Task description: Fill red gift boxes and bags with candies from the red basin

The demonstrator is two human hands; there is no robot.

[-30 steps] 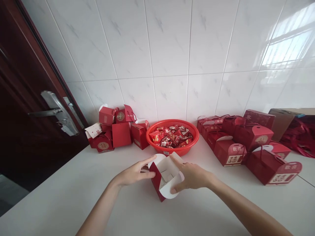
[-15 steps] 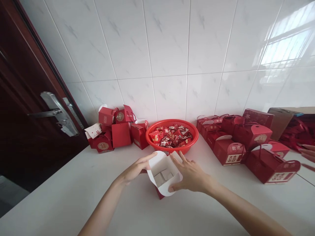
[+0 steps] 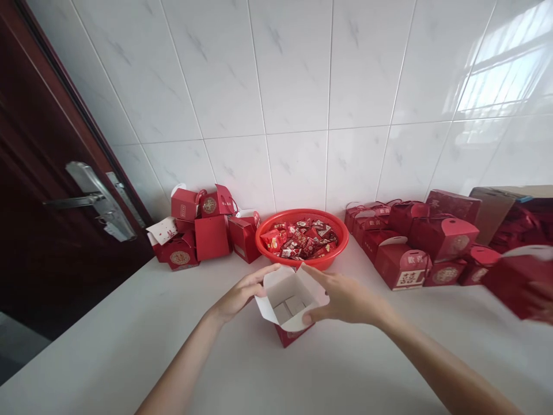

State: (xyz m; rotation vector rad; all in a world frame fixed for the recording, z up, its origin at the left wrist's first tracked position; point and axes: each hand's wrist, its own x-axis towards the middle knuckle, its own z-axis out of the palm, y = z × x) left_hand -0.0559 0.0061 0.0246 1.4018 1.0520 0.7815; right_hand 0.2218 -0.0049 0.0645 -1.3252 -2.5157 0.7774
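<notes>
An open red gift box (image 3: 294,335) with white inner walls stands on the table in front of me, its top flaps spread outward. Two pale folded panels show at its bottom. My left hand (image 3: 239,294) grips the left flap, fingers behind and at its edge. Across the right side, my right hand (image 3: 345,297) holds the box, with the thumb on the front flap and the fingers at the back right flap. Just behind the box sits a red plastic basket (image 3: 260,239) of wrapped candies (image 3: 305,239).
Several red boxes (image 3: 211,239) are piled at the back left, by a dark door (image 3: 38,144). More handled boxes (image 3: 400,265) stand in rows on the right. At the right edge another person's hand (image 3: 544,300) holds a blurred red box (image 3: 516,282), near a cardboard carton (image 3: 486,210).
The flaps of my box have opened wider, and my right hand has shifted slightly right. The other person's hand has taken the front right box and moved it rightward.
</notes>
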